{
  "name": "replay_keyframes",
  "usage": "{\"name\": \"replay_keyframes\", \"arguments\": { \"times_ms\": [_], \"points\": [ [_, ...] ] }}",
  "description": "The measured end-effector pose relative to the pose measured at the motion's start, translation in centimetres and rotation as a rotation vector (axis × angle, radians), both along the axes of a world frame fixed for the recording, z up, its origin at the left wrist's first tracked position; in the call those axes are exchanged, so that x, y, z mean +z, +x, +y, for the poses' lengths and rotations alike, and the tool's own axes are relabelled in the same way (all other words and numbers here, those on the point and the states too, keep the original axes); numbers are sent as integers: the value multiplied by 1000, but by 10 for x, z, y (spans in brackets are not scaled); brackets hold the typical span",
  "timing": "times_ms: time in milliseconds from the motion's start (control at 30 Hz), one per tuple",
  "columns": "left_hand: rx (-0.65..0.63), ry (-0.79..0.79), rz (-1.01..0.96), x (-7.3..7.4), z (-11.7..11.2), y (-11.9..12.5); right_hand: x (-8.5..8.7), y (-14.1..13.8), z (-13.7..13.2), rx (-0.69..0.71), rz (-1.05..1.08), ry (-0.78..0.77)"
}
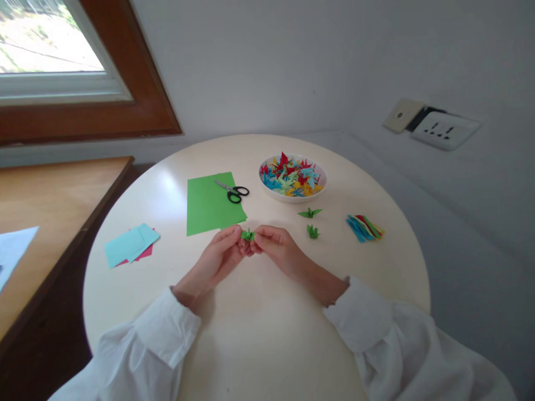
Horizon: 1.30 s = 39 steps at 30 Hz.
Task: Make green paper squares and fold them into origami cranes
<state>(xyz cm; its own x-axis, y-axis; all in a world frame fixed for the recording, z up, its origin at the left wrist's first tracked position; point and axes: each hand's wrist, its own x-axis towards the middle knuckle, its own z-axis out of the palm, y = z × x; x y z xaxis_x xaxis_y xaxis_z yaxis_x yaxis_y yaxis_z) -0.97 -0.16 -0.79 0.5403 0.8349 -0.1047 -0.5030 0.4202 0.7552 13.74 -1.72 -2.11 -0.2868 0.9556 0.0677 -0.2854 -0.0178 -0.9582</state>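
Between my two hands is a small green paper crane [248, 235], pinched on both sides. My left hand [223, 250] grips its left wing with thumb and fingers. On the other side, my right hand [278, 248] pinches the right wing. Just beyond my left hand lie sheets of green paper [207, 206], and black-handled scissors [234, 192] rest partly on them. To the right of my right hand, one green crane [310, 213] with spread wings sits behind another green crane [312, 231].
A white bowl [273, 193] full of colourful paper cranes stands at the back of the round table [267, 334]. Several coloured paper strips [365, 228] lie at the right. Light blue and pink paper pieces [131, 245] lie at the left. A wooden desk [62, 195] stands beside the table.
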Motion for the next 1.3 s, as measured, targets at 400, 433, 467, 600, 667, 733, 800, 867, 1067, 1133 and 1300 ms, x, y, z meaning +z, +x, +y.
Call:
{"name": "replay_keyframes", "arguments": {
  "times_ms": [400,433,467,600,667,733,800,867,1067,1133,1300],
  "points": [
    [-92,-1,-104,-2,2,-3,5,-2,-2,26,108,-53],
    [-100,0,-104,-2,2,-3,5,-2,-2,22,106,-57],
    [-107,3,-101,-2,3,-3,5,-2,-2,19,104,-62],
    [-138,30,-82,-2,5,-4,6,-2,-1,20,108,-67],
    [-151,39,-73,-1,6,-4,6,-1,-1,22,102,-68],
    [-152,41,-67,-1,7,-5,7,0,-1,22,95,-66],
    [-151,44,-67,-1,7,-5,9,0,-2,21,93,-62],
    [-149,41,-65,-1,8,-5,10,1,-3,7,94,-61],
    [-150,36,-55,-4,10,-7,10,7,-4,-86,91,-73],
    [-140,48,-49,-3,11,-8,12,10,-4,-148,104,-59],
    [-97,-6,-73,-2,12,-6,20,23,-7,-343,103,40]
  ]
}}
